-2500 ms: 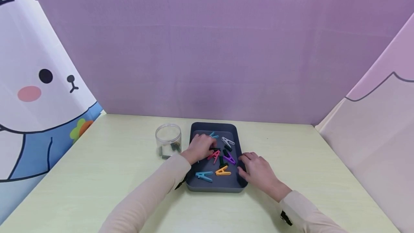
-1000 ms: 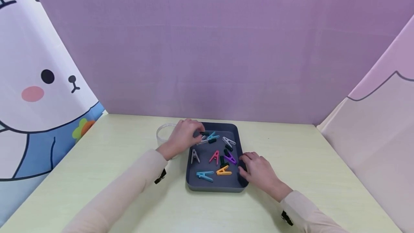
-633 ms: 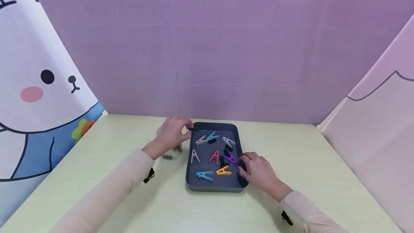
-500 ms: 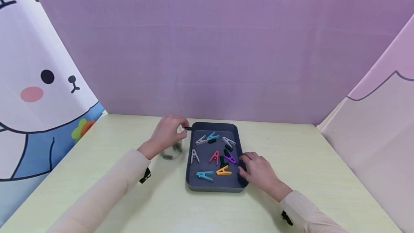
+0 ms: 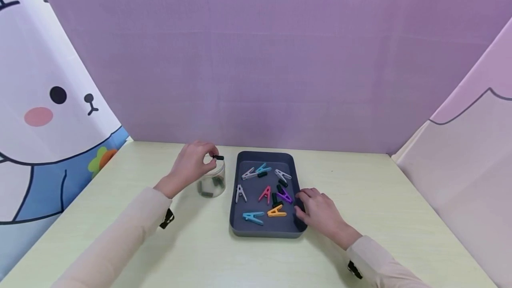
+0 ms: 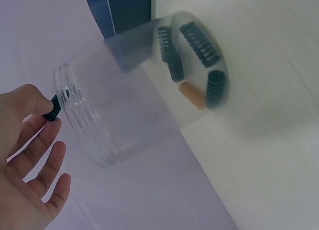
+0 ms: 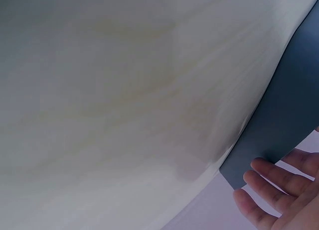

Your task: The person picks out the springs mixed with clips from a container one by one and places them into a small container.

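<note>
Between thumb and index finger my left hand (image 5: 190,163) pinches a small dark ribbed cylinder (image 6: 54,109) at the mouth of the clear jar (image 6: 124,85); its other fingers are spread loosely. Several dark ribbed cylinders (image 6: 199,43) and one orange-brown piece (image 6: 193,95) lie at the jar's bottom. My right hand (image 5: 322,214) touches the right side of the dark grey tray (image 5: 266,234), fingers relaxed against its wall. In the tray lie plastic clips, among them a red clip (image 5: 265,194), a yellow clip (image 5: 276,211) and a purple clip (image 5: 285,195), with several dark cylinders.
The jar stands just left of the tray on a pale table (image 5: 360,190). A purple cloth wall (image 5: 256,70) rises behind the table's far edge. Printed cloth (image 5: 60,146) hangs on the left side, and more cloth on the right.
My left hand has lifted a dark cylinder out of the tray and carried it left to the jar's mouth. The right hand stays at the tray's side.
</note>
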The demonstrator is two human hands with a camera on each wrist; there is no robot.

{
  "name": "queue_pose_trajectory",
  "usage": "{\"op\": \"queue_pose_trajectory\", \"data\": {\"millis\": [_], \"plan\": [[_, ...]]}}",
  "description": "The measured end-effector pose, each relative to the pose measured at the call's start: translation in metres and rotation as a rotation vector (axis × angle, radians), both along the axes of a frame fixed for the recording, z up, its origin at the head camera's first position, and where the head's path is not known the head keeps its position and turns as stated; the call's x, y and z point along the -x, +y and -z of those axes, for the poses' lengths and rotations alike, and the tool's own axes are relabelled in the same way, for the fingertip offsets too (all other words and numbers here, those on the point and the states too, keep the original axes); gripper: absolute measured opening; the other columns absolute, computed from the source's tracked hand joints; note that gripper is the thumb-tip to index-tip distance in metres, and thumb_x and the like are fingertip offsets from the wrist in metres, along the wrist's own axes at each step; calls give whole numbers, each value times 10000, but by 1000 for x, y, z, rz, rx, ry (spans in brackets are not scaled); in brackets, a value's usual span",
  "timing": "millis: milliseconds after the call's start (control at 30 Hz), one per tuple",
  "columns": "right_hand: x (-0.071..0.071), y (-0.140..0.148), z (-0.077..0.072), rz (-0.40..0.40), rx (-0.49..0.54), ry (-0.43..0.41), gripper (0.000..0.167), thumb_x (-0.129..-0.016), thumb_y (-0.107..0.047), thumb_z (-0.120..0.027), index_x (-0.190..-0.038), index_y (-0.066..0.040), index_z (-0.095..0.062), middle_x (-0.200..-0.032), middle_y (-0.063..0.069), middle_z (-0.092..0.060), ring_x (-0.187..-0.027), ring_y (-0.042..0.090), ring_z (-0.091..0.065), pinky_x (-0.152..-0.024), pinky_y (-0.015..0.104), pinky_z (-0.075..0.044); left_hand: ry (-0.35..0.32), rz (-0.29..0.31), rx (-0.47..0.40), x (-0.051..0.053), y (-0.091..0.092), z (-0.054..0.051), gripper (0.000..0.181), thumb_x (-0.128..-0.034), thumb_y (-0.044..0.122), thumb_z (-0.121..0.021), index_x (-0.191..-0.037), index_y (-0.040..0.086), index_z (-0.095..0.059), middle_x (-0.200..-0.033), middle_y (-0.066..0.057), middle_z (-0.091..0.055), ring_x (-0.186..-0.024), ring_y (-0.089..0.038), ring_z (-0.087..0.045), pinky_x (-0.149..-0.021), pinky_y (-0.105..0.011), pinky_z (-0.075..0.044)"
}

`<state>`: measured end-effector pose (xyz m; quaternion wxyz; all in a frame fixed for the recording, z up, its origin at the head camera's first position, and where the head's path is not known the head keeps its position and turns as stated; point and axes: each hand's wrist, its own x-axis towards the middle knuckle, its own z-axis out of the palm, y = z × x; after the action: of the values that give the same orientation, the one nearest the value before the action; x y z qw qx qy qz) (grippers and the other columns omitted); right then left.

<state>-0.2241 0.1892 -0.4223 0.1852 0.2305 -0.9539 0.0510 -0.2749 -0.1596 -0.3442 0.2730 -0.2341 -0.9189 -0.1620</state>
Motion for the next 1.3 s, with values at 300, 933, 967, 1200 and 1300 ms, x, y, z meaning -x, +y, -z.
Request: {"op": "queue_pose_trajectory", "data": {"millis": [300, 933, 967, 1200, 1300], "plan": [[0, 1, 1, -2, -1, 8, 289, -789, -296, -645, -977, -77, -655, -1032, 61, -646, -966, 215, -590, -764, 381, -509, -44, -26, 27, 0, -8, 6, 140, -702, 91, -641, -834, 128, -673, -788, 19, -645, -806, -219, -580, -713, -413, -425], [0, 0, 1, 4, -4, -8, 297, -793, -295, -648, -990, -73, -651, -1043, 67, -642, -965, 218, -586, -769, 386, -508, -188, -81, 75, 7, -11, 14, 128, -745, 119, -655, -870, 126, -680, -807, 8, -661, -797, -240, -578, -694, -436, -409], [0, 0, 1, 4, -5, -10, 298, -793, -294, -649, -992, -72, -650, -1044, 68, -642, -964, 218, -586, -769, 385, -508, -186, -82, 75, 7, -11, 14, 128, -747, 124, -658, -873, 126, -679, -810, 3, -662, -799, -242, -580, -697, -437, -410], [0, -1, 0, 10, -17, -22, 303, -798, -302, -642, -999, -75, -649, -1052, 65, -639, -977, 214, -581, -775, 384, -509, -159, -88, 80, 5, -10, 12, 142, -746, 137, -670, -886, 118, -678, -836, -25, -667, -812, -262, -585, -710, -449, -416], [0, -1, 0, 11, -18, -23, 304, -799, -303, -642, -999, -75, -649, -1054, 65, -639, -981, 213, -581, -777, 385, -509, -149, -90, 89, 5, -10, 12, 150, -749, 141, -667, -896, 118, -675, -855, -35, -665, -824, -267, -582, -719, -453, -413]]}}
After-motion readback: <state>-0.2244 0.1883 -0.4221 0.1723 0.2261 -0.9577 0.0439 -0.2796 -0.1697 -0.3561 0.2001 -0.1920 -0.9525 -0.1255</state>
